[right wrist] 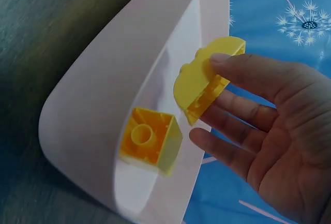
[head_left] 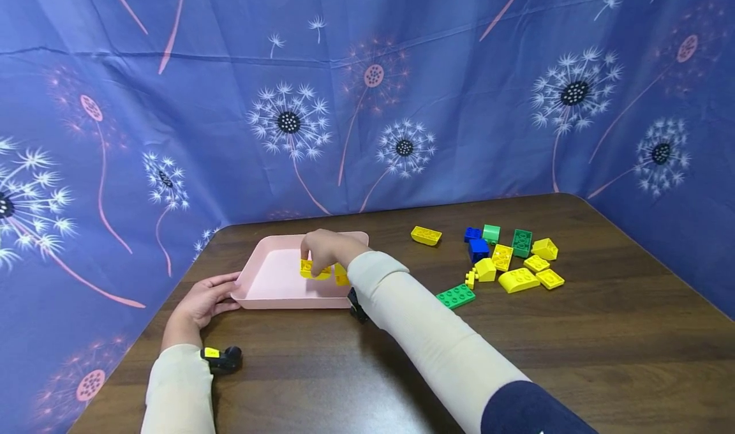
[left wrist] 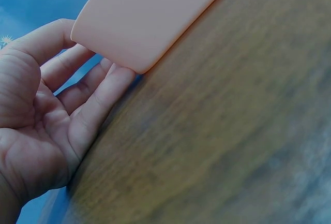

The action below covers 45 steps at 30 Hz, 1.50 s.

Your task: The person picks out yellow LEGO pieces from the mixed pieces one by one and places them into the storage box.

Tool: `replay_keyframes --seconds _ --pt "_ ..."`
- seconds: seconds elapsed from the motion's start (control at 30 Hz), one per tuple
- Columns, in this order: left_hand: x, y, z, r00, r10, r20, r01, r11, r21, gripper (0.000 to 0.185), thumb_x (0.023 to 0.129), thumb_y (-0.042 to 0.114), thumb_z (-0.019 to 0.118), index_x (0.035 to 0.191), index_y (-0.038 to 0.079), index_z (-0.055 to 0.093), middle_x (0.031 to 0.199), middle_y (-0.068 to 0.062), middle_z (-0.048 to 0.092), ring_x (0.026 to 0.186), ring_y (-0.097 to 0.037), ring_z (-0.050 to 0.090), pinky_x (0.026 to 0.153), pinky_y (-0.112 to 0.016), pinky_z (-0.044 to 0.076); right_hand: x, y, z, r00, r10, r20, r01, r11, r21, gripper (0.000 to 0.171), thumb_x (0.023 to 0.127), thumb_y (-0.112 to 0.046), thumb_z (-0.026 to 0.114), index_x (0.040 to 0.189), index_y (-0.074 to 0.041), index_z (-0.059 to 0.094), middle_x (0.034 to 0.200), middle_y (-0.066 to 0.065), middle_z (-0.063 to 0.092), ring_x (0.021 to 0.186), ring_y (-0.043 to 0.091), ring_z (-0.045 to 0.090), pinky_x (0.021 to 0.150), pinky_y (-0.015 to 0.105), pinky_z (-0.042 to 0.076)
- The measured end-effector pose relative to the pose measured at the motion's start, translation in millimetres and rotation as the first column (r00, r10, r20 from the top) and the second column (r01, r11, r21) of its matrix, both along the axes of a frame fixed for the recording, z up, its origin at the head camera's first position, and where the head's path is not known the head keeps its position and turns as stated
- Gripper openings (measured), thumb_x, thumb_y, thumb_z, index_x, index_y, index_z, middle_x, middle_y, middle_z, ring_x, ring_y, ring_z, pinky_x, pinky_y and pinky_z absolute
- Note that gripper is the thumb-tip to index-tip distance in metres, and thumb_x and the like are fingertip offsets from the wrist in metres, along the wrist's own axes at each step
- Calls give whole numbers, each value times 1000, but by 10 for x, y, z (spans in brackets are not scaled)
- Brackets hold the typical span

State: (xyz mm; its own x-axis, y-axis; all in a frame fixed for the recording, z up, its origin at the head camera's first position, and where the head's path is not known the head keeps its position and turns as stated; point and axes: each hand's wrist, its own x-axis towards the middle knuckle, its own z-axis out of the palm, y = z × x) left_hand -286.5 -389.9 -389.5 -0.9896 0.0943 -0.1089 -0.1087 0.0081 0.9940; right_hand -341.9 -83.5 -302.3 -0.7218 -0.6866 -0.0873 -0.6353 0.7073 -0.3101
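Observation:
With the thumb on one side and fingers on the other, my right hand (head_left: 327,249) pinches a yellow toy brick with rounded ends (right wrist: 204,76) over the pink tray (head_left: 298,303). Inside the tray, a yellow block (right wrist: 150,138) lies on its side near a wall, its hollow underside showing in the right wrist view. At the tray's left front corner is my left hand (head_left: 203,303). Its loosely extended fingers (left wrist: 106,87) touch the outside of that corner in the left wrist view.
Right of the tray lie several loose bricks, including a green studded plate (head_left: 456,296), a blue block (head_left: 478,250), a dark green brick (head_left: 522,242) and a yellow curved brick (head_left: 519,280). Another yellow brick (head_left: 426,235) sits farther back. A blue dandelion-print cloth (head_left: 459,115) hangs behind the wooden table (head_left: 603,357).

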Motion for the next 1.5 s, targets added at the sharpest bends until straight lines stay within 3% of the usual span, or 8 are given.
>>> replay_keyframes --seconds 0.17,0.67,0.87,1.1,1.33,1.5 --pt "9 -20 24 1000 -10 -1 10 1000 -14 25 97 6 58 102 25 75 98 9 68 84 -12 67 73 -31 59 -1 28 -13 1000 2 -9 -2 1000 30 33 81 -14 80 113 -12 71 114 0 65 99 15 56 91 29 49" --pt "39 -45 -18 1000 -1 7 1 1000 -8 31 97 6 59 91 31 75 94 9 69 83 -11 68 72 -31 59 49 131 95 999 40 -6 -39 999 27 42 81 -14 79 120 -9 67 119 8 65 101 17 58 88 30 51" --pt "67 -21 -8 1000 -4 2 4 1000 8 30 97 4 58 93 29 75 95 7 70 83 -12 68 72 -30 59 19 282 193 993 108 -43 -111 990 -85 41 81 -13 78 120 -6 67 117 11 66 105 20 60 90 29 51" --pt "64 -34 8 1000 -10 -2 10 1000 16 32 97 4 56 92 30 75 94 7 71 82 -11 68 72 -30 59 36 574 381 993 97 -68 -110 968 -226 38 82 -14 78 118 -7 68 111 6 67 101 22 61 86 28 51" --pt "55 11 -1 1000 -10 -6 10 1000 14 32 96 3 57 93 29 75 95 7 70 83 -12 68 72 -30 59 27 924 358 997 57 -52 -68 963 -261 37 82 -11 77 118 -7 68 109 5 66 103 26 61 87 30 51" --pt "33 11 -11 1000 -9 5 9 1000 9 31 97 5 57 93 29 75 95 7 70 83 -12 68 73 -31 59 16 1203 315 993 51 -104 -77 959 -271 35 82 -11 77 116 -5 68 106 5 67 98 25 63 85 30 52"
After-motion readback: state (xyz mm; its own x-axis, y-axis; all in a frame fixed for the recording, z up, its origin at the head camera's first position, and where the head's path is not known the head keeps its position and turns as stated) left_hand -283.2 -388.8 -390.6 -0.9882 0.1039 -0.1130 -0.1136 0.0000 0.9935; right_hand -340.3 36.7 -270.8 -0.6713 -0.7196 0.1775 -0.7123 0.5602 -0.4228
